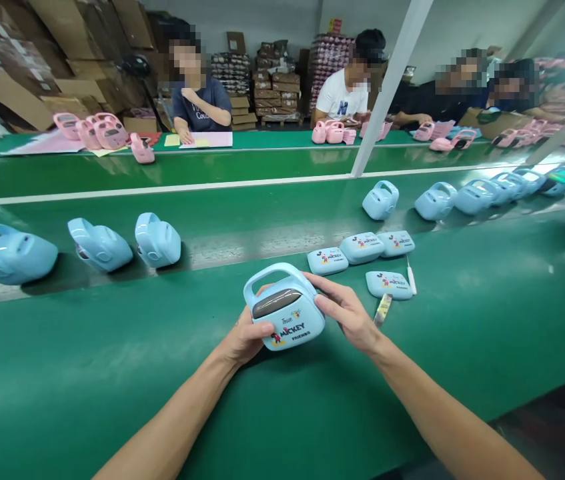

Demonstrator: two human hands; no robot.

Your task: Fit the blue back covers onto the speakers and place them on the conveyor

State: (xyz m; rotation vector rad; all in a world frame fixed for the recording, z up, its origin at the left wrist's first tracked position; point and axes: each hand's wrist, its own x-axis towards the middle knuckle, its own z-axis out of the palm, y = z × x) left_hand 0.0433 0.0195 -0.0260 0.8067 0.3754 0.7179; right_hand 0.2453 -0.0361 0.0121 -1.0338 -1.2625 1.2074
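Observation:
Between my hands is a light blue portable speaker-like case with a carrying handle, a dark glossy window and printed "Mickey" lettering. My left hand grips its left side, thumb on the front face. The fingers of my right hand press on its upper right side. To the right of it lie several loose blue printed panels, one of them nearer to me. Beside that one rest a thin white-handled tool and a small yellowish strip.
Blue handled cases stand along the belt, some at left, others at right. A white post rises beyond the belt. Across it, several people sit at a green bench with pink cases. Cardboard boxes are stacked behind.

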